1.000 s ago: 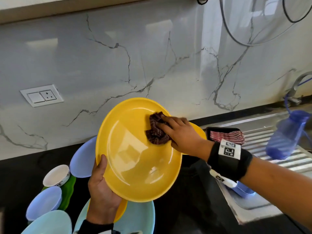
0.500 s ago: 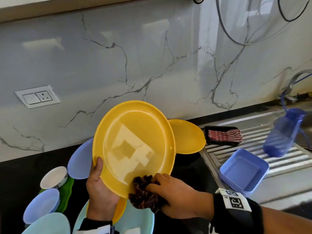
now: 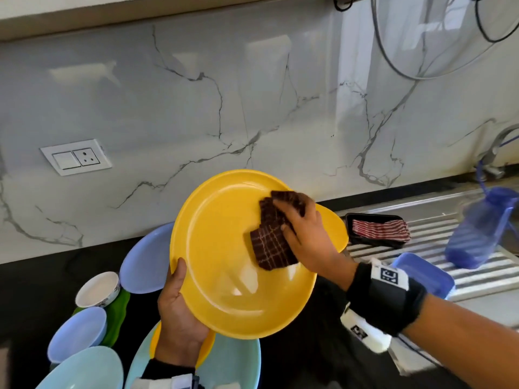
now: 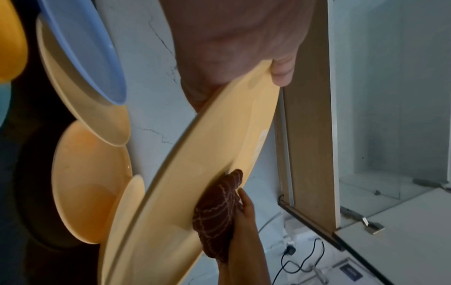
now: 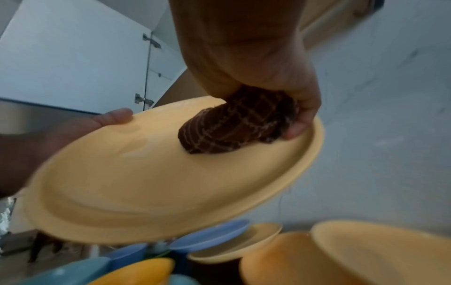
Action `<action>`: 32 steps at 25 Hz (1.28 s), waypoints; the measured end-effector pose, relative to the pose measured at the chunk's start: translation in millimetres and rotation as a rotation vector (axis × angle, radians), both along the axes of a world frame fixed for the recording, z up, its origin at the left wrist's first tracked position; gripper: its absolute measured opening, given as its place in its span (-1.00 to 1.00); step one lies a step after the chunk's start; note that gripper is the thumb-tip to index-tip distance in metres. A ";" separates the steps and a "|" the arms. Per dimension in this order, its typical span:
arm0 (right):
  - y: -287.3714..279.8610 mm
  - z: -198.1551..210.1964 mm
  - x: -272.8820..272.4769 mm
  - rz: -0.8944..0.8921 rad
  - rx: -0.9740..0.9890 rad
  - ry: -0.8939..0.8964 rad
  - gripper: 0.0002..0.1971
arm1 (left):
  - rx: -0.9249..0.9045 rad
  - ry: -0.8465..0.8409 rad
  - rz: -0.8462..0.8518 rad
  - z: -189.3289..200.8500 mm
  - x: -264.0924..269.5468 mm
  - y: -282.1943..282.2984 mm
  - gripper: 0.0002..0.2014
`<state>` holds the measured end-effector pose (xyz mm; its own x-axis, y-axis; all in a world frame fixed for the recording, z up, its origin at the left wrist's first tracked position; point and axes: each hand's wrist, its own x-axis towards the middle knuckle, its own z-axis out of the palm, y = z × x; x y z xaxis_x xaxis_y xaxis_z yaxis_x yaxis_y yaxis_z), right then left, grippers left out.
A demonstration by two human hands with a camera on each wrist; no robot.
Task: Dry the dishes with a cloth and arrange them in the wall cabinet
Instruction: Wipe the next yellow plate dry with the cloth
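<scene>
Left hand [image 3: 179, 315]: I gripped the plate [image 3: 224, 262] at its lower left rim, thumb on the face, tilted above the counter [image 3: 42, 282].
Right hand [image 3: 306, 240]: my curled fingers pressed the cloth [image 3: 269, 242] to the plate's upper right.
Below: other dishes [image 3: 146, 259].

The left hand [image 3: 179, 318] fingers lie hidden behind the yellow plate [image 3: 224, 270]. The blue bottle [image 3: 483, 228] is motion-blurred, and the pale blue bowl [image 3: 84, 372] is cut off by the bottom edge.
</scene>
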<state>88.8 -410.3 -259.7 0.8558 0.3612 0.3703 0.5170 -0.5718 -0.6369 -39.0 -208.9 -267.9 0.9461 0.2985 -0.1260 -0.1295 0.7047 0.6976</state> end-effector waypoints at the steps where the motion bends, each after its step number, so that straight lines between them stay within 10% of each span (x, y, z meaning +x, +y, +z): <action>1: 5.0 -4.9 -7.2 0.000 -0.086 0.013 -0.48 | 0.010 -0.006 -0.008 -2.1 0.1 -2.0 0.14; 6: 33.6 -24.7 -48.0 0.119 -0.303 -0.224 -0.10 | -0.050 -0.054 0.001 -9.8 1.4 -1.7 0.03; 16: -5.1 -53.7 -55.0 0.727 -0.559 -0.693 -0.53 | -0.014 -0.017 0.026 -13.0 -5.5 -2.9 0.08; 22: -56.3 -57.5 -10.3 0.552 -0.909 -0.634 -0.30 | 0.032 -0.063 0.065 -4.6 -5.4 0.4 0.11; 29: -57.8 -6.6 32.8 0.078 -0.787 -0.611 -0.42 | 0.028 -0.029 0.114 -9.5 -3.8 -5.0 0.14; 32: -48.3 -11.3 18.1 0.146 -0.703 -0.638 -0.47 | 0.015 -0.059 0.133 -4.5 -4.2 1.5 0.16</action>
